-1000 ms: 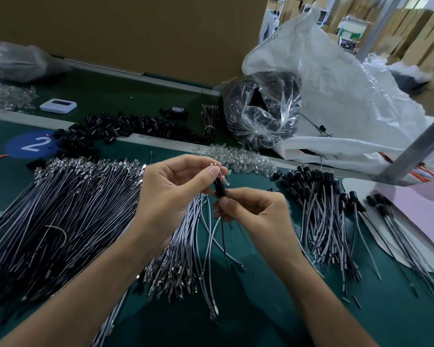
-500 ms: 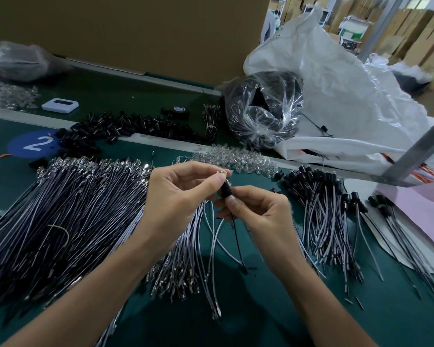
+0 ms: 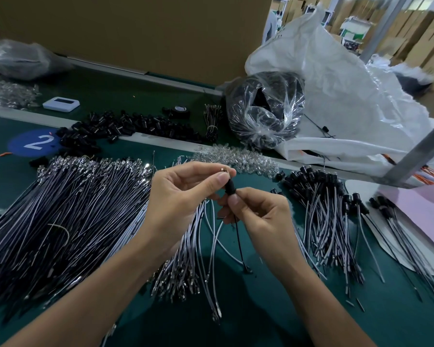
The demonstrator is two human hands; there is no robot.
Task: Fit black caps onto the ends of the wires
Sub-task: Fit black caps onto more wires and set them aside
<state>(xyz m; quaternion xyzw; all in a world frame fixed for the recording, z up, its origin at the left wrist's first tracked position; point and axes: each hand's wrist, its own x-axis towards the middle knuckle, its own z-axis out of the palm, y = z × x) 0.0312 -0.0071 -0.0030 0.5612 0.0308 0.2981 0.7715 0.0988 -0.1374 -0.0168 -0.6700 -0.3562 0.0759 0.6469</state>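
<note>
1. Table [image 3: 298, 321]: green mat. There is a large heap of uncapped wires [image 3: 60, 221] at left, finished capped wires [image 3: 323, 216] at right, and loose spare caps [image 3: 125, 126] at far left.
2. Left hand [image 3: 178, 196]: thumb and forefinger pinch the wire's top end. Right hand [image 3: 258, 219]: fingertips grip the lower end of the cap where the wire leaves it.
3. Wire [image 3: 238, 236]: thin and dark, hanging from the right hand down to the table.
4. Black cap [image 3: 229, 187]: in mid-air between both hands, near the table's middle, slightly tilted. A metal terminal [image 3: 223, 169] shows above it, so I judge it not fully seated.
5. Risks:
   - An off-axis push may bend the terminal or buckle the thin wire.
   - A slipping pinch could drop the cap into the heap below, where it would be hard to find.
   - A half-seated cap could pass unnoticed into the finished pile.
</note>
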